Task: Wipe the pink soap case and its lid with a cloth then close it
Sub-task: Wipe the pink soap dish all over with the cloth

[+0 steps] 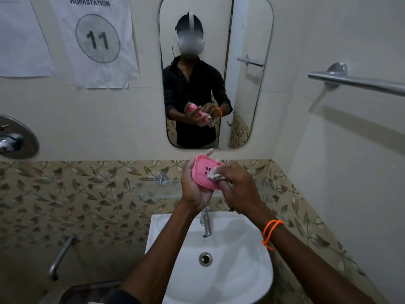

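Left hand cupping pink soap case, fingers curled round its far edge, holding it up above white sink. Right hand at 3 o'clock of case, pinching small white cloth, pressing it into case. Orange bracelet sitting on right wrist.

A wall sheet reads "WORKSTATION" — below it, a circled "11".

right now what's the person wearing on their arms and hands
Both hands are bare, no gloves. The right hand has an orange beaded cord looped twice around its wrist, with a loose knotted tail. The left hand and its wrist carry nothing. A dark sleeve edge shows near the left elbow.
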